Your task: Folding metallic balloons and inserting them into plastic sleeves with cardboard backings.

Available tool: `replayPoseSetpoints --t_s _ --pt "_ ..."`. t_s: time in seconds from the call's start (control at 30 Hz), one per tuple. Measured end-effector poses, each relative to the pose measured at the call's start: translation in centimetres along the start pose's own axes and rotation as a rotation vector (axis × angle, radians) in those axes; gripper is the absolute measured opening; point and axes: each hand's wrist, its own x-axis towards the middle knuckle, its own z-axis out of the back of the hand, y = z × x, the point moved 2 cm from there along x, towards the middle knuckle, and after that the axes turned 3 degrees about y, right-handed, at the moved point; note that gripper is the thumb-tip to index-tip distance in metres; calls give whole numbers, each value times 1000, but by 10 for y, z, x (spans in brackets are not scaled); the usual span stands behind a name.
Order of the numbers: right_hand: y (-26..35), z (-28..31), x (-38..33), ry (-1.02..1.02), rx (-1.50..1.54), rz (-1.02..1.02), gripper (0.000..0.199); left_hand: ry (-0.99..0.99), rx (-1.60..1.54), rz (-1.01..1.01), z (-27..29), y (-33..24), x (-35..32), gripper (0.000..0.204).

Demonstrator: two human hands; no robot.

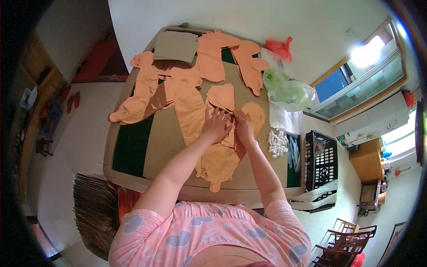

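1. White walls and pale floor surround one square tabletop [133, 151] with green and tan panels.
2. Two hands work side by side near its middle: the left hand [216, 126] lies flat, fingers spread, pressing an orange fabric piece [222, 95]; the right hand [243, 126] pinches that piece's lower edge.
3. Orange cut-outs lie overlapping across the tabletop; I cannot count them exactly.
4. One grey cardboard sheet [176, 46] sits at the far edge.
5. One heap of white stuffing [278, 143] lies to the right, beside one black basket [321, 167].
6. One green plastic bag [287, 91] and one red bag [280, 47] rest beyond.
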Motion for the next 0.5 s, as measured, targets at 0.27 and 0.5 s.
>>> replayPoseSetpoints --t_s 0.27,0.5 --pt "8 -6 -3 6 -97 70 46 -26 -28 14 4 2 1 63" --pt "3 -7 -2 -6 -155 97 42 -223 -131 -18 7 3 -2 70"
